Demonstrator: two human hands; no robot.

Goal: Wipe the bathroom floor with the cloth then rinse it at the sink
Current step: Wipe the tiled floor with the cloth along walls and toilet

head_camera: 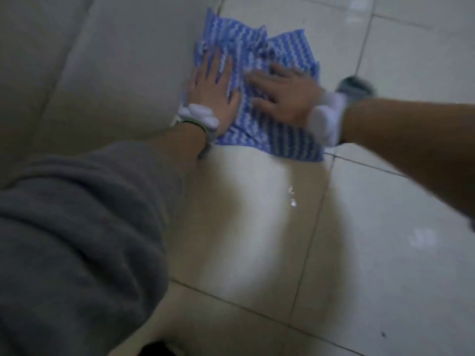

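The whole view is smeared by motion blur, so edges and fine detail are soft. The cloth point(243, 73), blue with white zigzag stripes, lies on the tiled floor point(385, 227) in the upper middle of the view. Both hands cover part of it, and what lies beneath their palms cannot be seen. Its far end is bunched into raised folds whose shape is hard to read. Its near edge lies flat on the tile.

The cloth's long axis runs away from the person, with the far end leaning left. Its left edge sits against a pale surface point(115, 73); whether that is a wall or more floor is unclear.

The left hand point(213, 91) presses the cloth's left side, fingers point(223, 62) straight and spread, grasping nothing. The right hand point(280, 96) presses the right side in the same way, fingers point(257, 79) splayed flat and pointing left. Each wrist wears a white band, the left wristband point(198, 116) and the right wristband point(325, 119), both too blurred to identify.

A grey sleeve point(77, 240) fills the lower left and is cut off by the frame. A grey rounded object point(356, 89) shows just beyond the right wrist, partly hidden by it. A few droplets point(291, 199) glint on the tile near the cloth's near edge. A dark shape point(156, 349) is clipped by the bottom edge.
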